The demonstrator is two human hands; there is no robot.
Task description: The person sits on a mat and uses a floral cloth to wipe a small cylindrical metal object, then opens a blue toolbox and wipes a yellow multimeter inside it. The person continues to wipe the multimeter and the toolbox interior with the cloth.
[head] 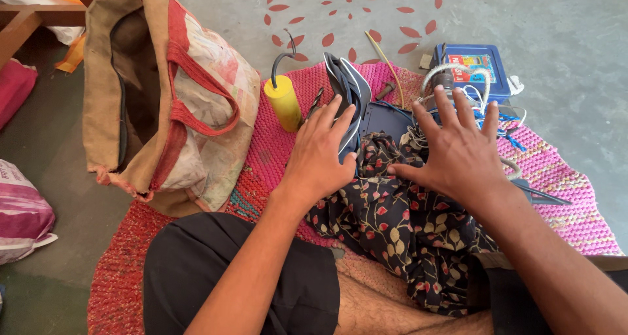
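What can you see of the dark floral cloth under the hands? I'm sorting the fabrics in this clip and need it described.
The dark floral cloth looks like thin, soft woven fabric, black with small red and cream leaf and flower prints. It lies crumpled in loose folds on the pink and red knitted mat, draped toward the person's lap. The right hand rests spread on its upper edge; the left hand lies at its left edge, fingers on a navy folded item. Its full shape is hidden.
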